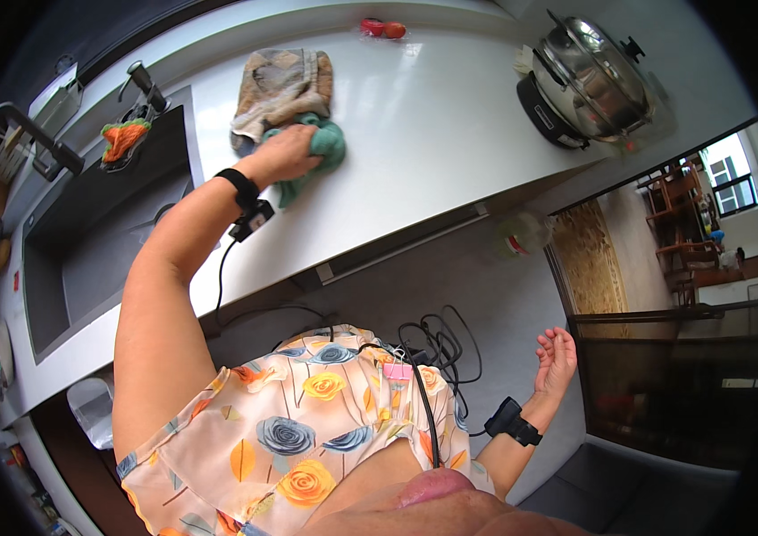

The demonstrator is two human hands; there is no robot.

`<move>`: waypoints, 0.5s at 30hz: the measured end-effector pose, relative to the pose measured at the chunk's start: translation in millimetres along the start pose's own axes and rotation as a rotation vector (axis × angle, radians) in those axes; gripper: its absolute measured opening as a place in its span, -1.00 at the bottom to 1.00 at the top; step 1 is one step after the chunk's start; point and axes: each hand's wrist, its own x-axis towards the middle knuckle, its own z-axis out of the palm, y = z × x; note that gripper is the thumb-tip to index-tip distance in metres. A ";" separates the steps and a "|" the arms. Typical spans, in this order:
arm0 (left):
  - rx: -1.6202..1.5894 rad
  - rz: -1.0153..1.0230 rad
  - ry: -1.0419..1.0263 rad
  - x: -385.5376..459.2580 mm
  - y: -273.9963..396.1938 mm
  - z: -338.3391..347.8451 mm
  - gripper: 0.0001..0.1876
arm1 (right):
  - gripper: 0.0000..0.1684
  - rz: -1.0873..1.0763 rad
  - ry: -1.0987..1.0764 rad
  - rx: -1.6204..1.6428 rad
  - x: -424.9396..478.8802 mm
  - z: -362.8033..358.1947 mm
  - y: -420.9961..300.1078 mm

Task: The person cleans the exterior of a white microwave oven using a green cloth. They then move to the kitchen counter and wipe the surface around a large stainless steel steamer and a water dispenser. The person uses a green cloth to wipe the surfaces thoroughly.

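My left hand (290, 155) is pressed down on a bunched green cloth (329, 144) on the white countertop (405, 134), with its fingers curled over the fabric. Directly behind the green cloth, a folded cloth with a brown and grey diamond pattern (283, 79) lies on the counter; the two touch. My right hand (556, 362) hangs out to the side, away from the counter. Its fingers are loosely bent and nothing is in them. Both wrists wear black straps with small devices, and a cable (220, 281) drops from the left one.
Left of the cloths is a dark sink (104, 254) with a faucet (37, 141), a soap dispenser (144, 84) and an orange knitted scrubber (125, 141). A steel lidded pot (596, 74) stands at the far right. Red fruits or vegetables in plastic (382, 29) lie at the back. Looped cables (449, 342) hang near my waist.
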 end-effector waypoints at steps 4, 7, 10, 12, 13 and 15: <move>0.064 -0.122 0.128 17.0 -57.6 -2.2 -0.50 | -0.81 0.018 0.050 0.001 7.8 -4.4 1.4; 0.026 -0.331 0.012 29.7 -61.4 -16.5 -0.48 | -0.81 0.029 0.066 0.017 17.1 -8.2 1.0; 0.097 -0.308 0.137 26.4 -57.7 -3.8 -0.47 | -0.80 0.021 0.073 0.025 33.1 -26.6 -1.4; -0.010 -0.344 0.064 21.1 -45.0 0.8 -0.45 | -0.80 0.009 0.080 0.027 53.3 -43.1 -4.5; -0.050 -0.336 0.049 12.8 -32.7 4.0 -0.44 | -0.80 0.010 0.089 0.024 63.7 -52.8 -5.4; -0.200 -0.333 -0.007 -0.3 7.9 5.5 -0.45 | -0.80 0.017 0.092 0.025 83.3 -71.1 -7.8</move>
